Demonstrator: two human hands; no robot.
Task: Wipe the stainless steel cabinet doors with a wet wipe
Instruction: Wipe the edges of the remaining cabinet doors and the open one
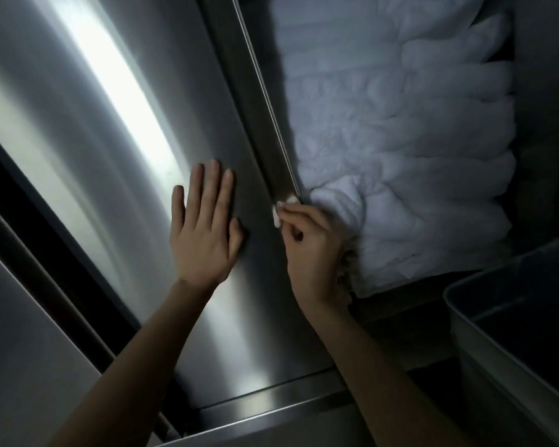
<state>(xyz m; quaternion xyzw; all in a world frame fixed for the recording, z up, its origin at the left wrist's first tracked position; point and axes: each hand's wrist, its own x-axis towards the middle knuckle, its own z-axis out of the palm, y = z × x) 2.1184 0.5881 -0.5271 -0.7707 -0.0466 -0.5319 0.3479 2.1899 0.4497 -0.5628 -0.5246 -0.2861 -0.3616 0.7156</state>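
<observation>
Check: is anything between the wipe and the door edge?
Nothing visible. The wipe, pinched by the right hand, already meets the right edge of the door; the left hand lies flat on the door face, off to the left.

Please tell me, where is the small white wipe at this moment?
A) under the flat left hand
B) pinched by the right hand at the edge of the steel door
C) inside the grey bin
B: the right hand pinches the wet wipe at the cabinet door edge, while the left hand lies flat on the door, holding nothing.
</observation>
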